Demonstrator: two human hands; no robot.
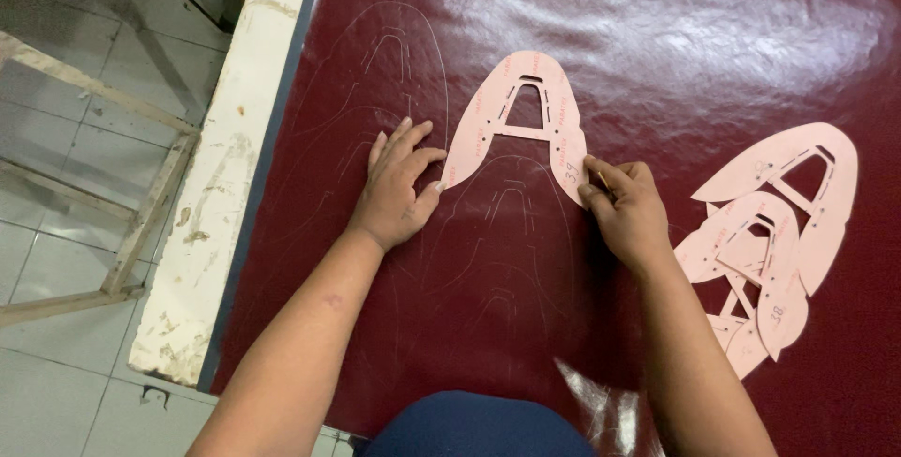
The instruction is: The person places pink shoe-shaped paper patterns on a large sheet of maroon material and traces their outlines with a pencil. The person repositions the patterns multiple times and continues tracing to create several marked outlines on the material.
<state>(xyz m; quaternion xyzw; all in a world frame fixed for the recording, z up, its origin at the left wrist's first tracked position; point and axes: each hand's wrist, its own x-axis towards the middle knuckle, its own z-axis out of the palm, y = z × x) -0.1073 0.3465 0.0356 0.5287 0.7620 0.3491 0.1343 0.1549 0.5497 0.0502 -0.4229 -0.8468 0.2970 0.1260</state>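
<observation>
A pink shoe-upper template [488, 124], shaped like a horseshoe with a cut-out window, lies flat on a glossy dark red leather sheet [657, 35]. My left hand [399, 185] rests with fingers spread on the leather, its thumb touching the template's left tip. My right hand [624, 204] pinches a thin pencil-like marker at the template's right tip. Faint traced outlines of the same shape show on the leather below and to the left of the template.
A pile of several more pink templates [779, 232] lies on the leather to the right. The table's worn white edge [225, 175] runs down the left. Beyond it are a tiled floor and a wooden frame [141, 222].
</observation>
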